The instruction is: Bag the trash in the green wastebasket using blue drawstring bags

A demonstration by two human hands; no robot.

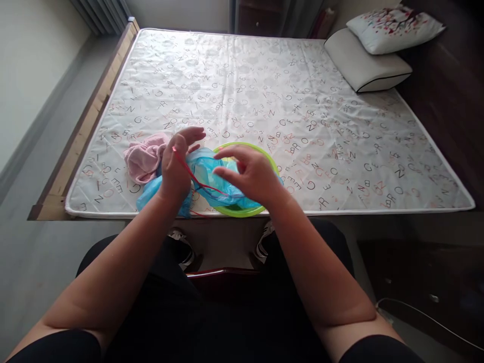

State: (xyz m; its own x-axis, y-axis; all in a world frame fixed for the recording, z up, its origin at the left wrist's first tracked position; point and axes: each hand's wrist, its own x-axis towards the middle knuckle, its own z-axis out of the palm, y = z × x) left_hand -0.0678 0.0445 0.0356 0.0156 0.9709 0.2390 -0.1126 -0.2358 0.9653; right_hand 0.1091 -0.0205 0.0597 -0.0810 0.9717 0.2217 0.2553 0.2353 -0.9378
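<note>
My left hand (177,169) is raised over the near edge of the mattress, its fingers stretched out to the right. A thin red drawstring (194,177) crosses this hand and slants down to a thin blue plastic bag (206,174). The bag is crumpled and lies partly over a lime-green round basin (273,160). Above the basin, my right hand (254,174) has its thumb and fingers apart, close to the bag. More blue plastic (149,194) shows below my left wrist. A pink cloth (143,159) sits bunched up left of my left hand.
The bare mattress (227,85) is printed with letters and has a wooden bed rail (91,113) at its left. A patterned pillow (393,30) rests on a beige pillow (365,60) at the far right. A white cable (427,317) runs at lower right.
</note>
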